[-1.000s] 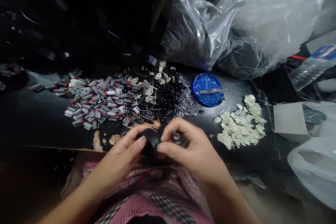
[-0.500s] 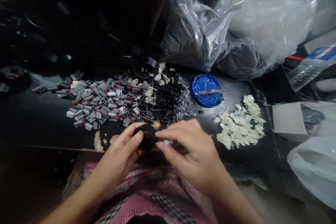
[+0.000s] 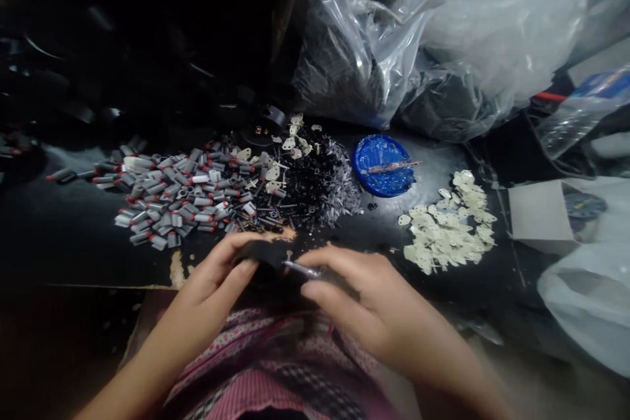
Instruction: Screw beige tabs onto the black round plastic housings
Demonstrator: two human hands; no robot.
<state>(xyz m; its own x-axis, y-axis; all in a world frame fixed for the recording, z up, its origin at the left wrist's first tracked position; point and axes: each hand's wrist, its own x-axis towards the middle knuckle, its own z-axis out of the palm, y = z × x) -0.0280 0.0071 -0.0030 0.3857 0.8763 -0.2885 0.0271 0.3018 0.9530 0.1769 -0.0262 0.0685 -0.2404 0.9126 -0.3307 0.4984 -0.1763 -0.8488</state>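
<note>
By the near edge of the counter [image 3: 93, 252], my left hand [image 3: 216, 275] grips a dark part [image 3: 263, 270]; my right hand [image 3: 361, 295] pinches a metallic piece [image 3: 306, 269]. Likely working both together, I need steady alignment.

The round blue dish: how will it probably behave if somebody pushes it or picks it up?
The round blue dish looks shallow and sits flat, so it would probably slide rather than tip. The glossy smear inside may make it slippery there. The thin stick reaches past the rim, so it might shift.
</note>
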